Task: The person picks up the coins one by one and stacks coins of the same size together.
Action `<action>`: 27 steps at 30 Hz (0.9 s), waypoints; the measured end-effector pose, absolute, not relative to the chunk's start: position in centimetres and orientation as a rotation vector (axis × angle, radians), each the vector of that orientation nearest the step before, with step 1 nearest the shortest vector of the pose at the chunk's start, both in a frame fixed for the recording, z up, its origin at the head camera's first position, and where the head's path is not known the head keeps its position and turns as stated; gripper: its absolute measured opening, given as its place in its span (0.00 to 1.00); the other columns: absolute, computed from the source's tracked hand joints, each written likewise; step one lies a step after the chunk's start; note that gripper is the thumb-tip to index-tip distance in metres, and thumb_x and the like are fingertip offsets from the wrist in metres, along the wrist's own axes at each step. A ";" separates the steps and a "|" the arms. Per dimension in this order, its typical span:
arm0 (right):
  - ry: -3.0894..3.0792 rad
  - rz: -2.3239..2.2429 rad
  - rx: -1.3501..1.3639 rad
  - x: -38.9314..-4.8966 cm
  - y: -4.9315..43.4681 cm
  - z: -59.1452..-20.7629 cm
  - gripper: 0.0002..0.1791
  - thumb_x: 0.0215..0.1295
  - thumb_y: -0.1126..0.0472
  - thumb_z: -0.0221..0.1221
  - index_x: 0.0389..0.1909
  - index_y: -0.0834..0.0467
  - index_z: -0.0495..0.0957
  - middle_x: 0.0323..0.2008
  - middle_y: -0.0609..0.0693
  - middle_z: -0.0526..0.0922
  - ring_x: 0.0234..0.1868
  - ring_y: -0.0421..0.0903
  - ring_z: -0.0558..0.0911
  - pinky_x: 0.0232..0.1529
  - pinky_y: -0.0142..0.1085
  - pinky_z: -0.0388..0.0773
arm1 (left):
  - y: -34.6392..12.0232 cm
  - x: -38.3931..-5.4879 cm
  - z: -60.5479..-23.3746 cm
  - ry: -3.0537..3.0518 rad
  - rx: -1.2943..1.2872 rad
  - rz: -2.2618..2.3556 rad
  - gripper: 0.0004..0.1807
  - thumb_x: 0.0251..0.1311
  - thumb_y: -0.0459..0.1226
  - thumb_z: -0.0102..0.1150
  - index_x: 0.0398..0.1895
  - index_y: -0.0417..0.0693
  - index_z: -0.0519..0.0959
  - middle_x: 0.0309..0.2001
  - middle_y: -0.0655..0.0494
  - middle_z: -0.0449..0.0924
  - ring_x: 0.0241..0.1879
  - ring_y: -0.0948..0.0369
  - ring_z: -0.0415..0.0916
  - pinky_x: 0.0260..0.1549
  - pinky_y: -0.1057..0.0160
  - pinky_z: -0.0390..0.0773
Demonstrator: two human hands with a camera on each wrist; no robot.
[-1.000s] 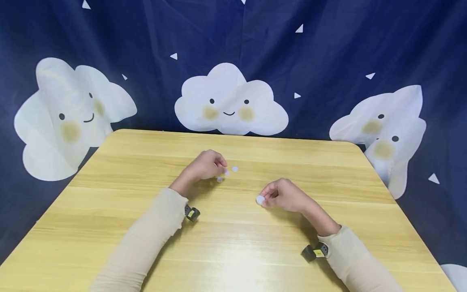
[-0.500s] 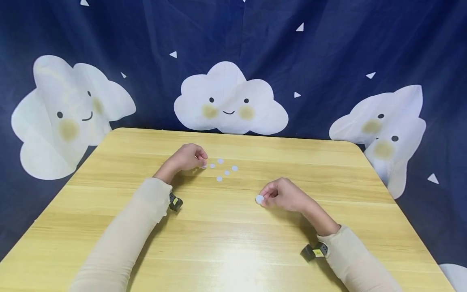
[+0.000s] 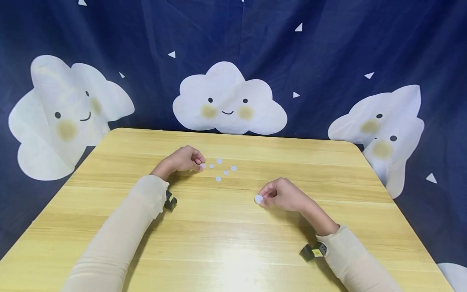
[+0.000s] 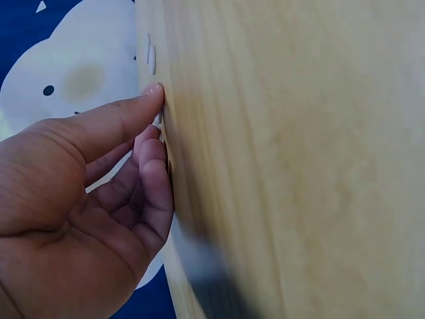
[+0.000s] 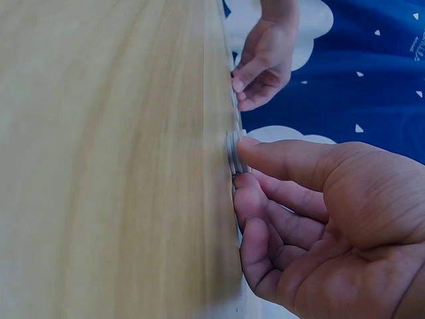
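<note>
In the head view my left hand (image 3: 183, 158) is low over the far part of the table, pinching a pale round coin (image 3: 202, 166) between thumb and fingers at the tabletop. The left wrist view shows this left hand (image 4: 99, 179) with the coin's thin edge (image 4: 159, 118) between thumb and fingertip. My right hand (image 3: 284, 195) grips a short stack of coins (image 3: 258, 199) nearer the middle. Seen edge-on in the right wrist view, the stack (image 5: 236, 151) stands on the table at the thumb of the right hand (image 5: 332, 212).
Several loose pale coins, among them one (image 3: 219, 161) at the back and one (image 3: 218, 179) in front, lie flat between the hands. The wooden table (image 3: 204, 243) reaches to a dark blue curtain (image 3: 153, 32) with cloud prints. Each sleeve cuff carries a small black camera (image 3: 313, 252).
My left hand has moved leftward, away from the middle coins, uncovering several of them, and now pinches the leftmost one. My right hand stays in place with the stack.
</note>
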State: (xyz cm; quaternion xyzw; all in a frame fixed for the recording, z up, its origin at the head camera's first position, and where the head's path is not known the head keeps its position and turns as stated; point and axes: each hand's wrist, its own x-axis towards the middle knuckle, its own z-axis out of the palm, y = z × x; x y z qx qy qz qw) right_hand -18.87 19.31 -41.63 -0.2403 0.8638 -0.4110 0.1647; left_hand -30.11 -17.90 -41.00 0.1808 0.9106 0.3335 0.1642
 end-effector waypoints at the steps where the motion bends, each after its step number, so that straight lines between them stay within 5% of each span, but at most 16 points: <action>1: 2.462 -1.171 -0.684 -18.9 19.3 -41.6 0.07 0.59 0.66 0.72 0.38 0.60 0.87 0.30 0.47 0.86 0.34 0.44 0.82 0.40 0.33 0.82 | -17.8 -30.1 -41.0 2.593 0.518 0.949 0.12 0.59 0.33 0.73 0.45 0.40 0.85 0.39 0.52 0.84 0.42 0.57 0.77 0.51 0.58 0.74; 27: 2.473 -1.157 -0.691 -18.8 19.3 -41.5 0.06 0.60 0.67 0.71 0.38 0.60 0.87 0.31 0.47 0.86 0.34 0.44 0.83 0.41 0.34 0.82 | -15.7 -26.6 -39.9 2.465 0.663 0.811 0.07 0.57 0.33 0.74 0.36 0.45 0.85 0.34 0.56 0.83 0.36 0.60 0.77 0.43 0.60 0.76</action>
